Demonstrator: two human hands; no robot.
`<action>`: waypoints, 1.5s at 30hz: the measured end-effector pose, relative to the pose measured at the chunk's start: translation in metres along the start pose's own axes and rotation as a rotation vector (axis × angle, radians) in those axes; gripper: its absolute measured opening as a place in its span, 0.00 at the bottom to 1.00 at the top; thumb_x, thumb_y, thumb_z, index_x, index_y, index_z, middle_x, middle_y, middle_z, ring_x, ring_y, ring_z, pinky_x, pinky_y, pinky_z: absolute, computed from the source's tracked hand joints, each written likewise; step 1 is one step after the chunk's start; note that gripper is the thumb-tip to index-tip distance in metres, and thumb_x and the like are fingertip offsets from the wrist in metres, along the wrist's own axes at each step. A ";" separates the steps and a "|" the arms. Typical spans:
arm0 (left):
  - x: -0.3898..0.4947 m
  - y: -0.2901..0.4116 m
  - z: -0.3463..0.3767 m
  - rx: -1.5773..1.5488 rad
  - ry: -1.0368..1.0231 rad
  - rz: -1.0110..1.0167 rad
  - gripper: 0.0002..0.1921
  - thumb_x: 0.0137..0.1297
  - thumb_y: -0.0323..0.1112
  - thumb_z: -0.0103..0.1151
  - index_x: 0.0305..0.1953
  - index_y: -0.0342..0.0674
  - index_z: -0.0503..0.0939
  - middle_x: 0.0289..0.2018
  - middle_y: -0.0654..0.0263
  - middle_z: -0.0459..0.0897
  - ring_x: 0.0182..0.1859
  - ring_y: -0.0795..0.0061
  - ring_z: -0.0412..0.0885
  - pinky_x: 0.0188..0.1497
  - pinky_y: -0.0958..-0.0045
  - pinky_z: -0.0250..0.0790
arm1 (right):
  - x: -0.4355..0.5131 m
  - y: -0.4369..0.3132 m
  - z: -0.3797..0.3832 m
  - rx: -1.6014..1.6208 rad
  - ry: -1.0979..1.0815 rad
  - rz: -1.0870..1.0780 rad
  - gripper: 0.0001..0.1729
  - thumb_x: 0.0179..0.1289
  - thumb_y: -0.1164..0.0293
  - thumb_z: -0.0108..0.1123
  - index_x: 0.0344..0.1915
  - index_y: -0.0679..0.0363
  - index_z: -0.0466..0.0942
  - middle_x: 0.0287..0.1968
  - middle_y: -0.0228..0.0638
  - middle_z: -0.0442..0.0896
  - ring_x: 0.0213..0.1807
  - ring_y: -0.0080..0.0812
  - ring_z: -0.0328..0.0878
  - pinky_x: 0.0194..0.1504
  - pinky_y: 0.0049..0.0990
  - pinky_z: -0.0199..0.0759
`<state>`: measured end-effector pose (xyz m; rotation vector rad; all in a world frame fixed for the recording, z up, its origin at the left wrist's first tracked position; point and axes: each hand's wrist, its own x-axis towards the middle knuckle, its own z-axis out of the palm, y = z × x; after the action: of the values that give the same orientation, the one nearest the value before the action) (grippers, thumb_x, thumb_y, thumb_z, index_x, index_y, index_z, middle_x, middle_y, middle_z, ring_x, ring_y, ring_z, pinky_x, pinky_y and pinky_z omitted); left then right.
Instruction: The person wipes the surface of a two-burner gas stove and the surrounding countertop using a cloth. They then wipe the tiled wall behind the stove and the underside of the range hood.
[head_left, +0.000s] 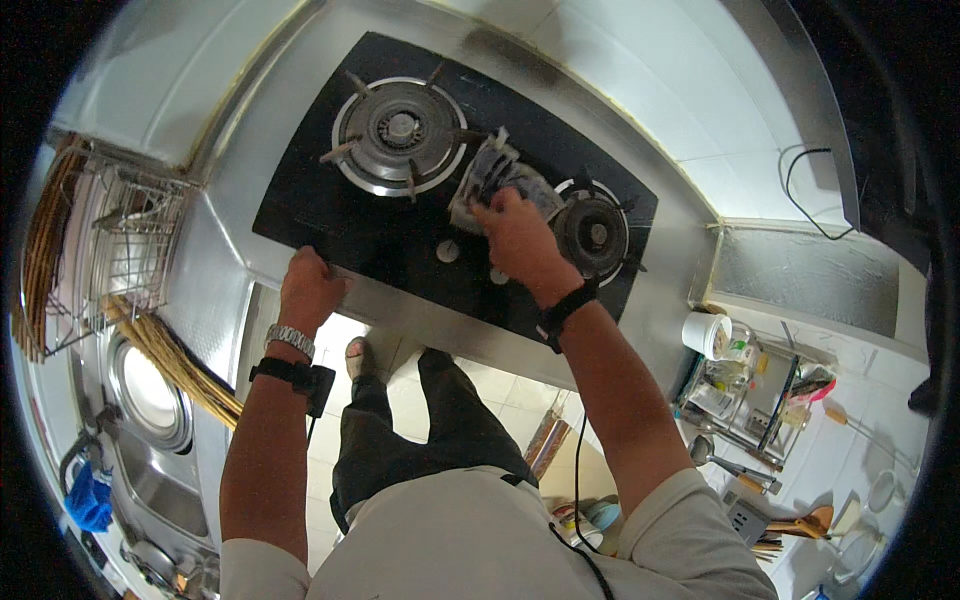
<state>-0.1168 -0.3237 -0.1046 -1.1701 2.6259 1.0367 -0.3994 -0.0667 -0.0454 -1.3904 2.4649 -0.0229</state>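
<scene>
A black two-burner gas hob is set in a steel counter. My right hand grips a crumpled grey cloth, which lies on the hob between the large left burner and the smaller right burner. Just below that hand are two round control knobs, one of them fully in view. My left hand rests with curled fingers at the hob's front left edge; nothing shows in it.
At the left stand a wire rack, a bundle of straw-like stalks and a steel sink. On the right, a shelf rack holds bottles beside a white tub; ladles hang nearby. A tiled wall rises behind the hob.
</scene>
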 end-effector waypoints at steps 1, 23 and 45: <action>-0.001 0.002 -0.002 0.015 0.000 -0.029 0.24 0.56 0.36 0.88 0.40 0.34 0.79 0.43 0.45 0.87 0.50 0.37 0.89 0.52 0.43 0.83 | -0.007 -0.006 -0.002 -0.019 -0.048 -0.008 0.33 0.78 0.76 0.65 0.79 0.42 0.84 0.65 0.49 0.81 0.57 0.57 0.85 0.63 0.48 0.85; 0.002 0.006 -0.006 0.027 -0.056 -0.058 0.26 0.55 0.37 0.90 0.43 0.34 0.79 0.43 0.45 0.88 0.48 0.41 0.90 0.51 0.47 0.84 | 0.110 0.045 -0.013 -0.018 0.088 0.262 0.31 0.78 0.72 0.72 0.78 0.44 0.82 0.73 0.55 0.77 0.66 0.64 0.87 0.64 0.57 0.89; 0.022 -0.034 0.008 -0.069 -0.128 -0.035 0.27 0.59 0.43 0.92 0.39 0.36 0.77 0.37 0.52 0.86 0.39 0.52 0.87 0.45 0.53 0.83 | -0.138 -0.018 0.060 0.078 0.049 0.403 0.35 0.78 0.75 0.70 0.83 0.50 0.77 0.79 0.59 0.73 0.71 0.62 0.82 0.63 0.57 0.91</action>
<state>-0.1105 -0.3493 -0.1370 -1.1185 2.4825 1.1631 -0.3016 0.0475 -0.0640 -0.8517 2.7062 -0.0621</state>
